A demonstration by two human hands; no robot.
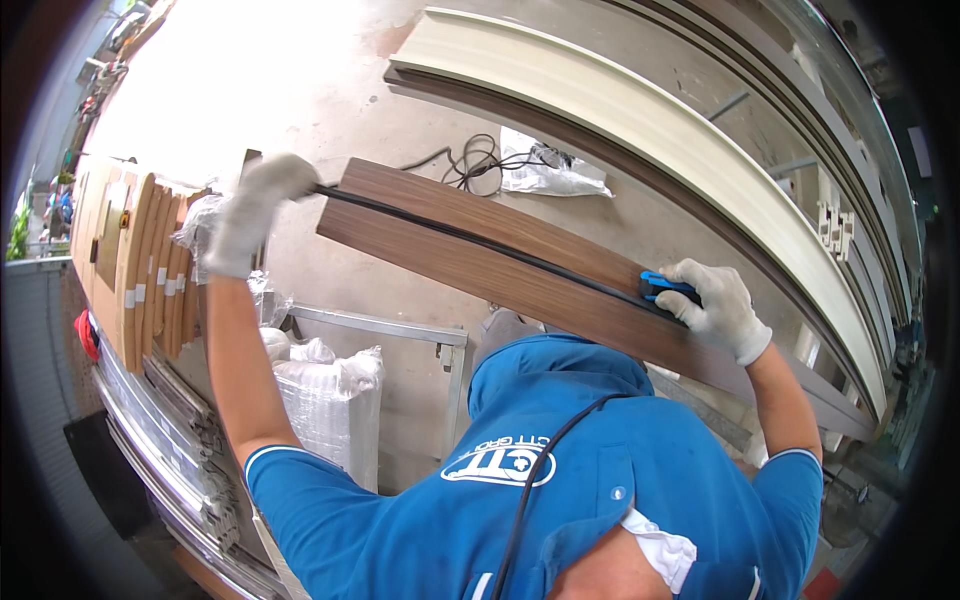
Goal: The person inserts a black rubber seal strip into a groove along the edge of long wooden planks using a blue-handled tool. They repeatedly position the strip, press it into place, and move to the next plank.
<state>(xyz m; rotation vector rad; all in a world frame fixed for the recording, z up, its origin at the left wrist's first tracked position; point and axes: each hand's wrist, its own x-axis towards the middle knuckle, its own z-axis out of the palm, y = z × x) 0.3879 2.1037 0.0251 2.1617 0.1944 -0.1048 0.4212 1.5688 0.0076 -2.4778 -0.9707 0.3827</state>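
Observation:
A brown wood-grain plank (440,253) lies slantwise in front of me, with a long black strip (500,245) running down the middle of its face. My left hand (262,210), in a whitish work glove, is closed on the strip's far left end, just past the plank's end. My gloved right hand (722,310) is wrapped round a small blue-and-black hand tool (668,288) that sits over the strip on the plank. The tool's exact kind and its underside are hidden.
Long cream profiles (560,65) and darker ones lie beyond the plank. On the floor are a black cable (478,165) and a white plastic bag (560,180). To my left stand brown boards (135,270), a plastic-wrapped bundle (335,400) and a metal frame (385,325).

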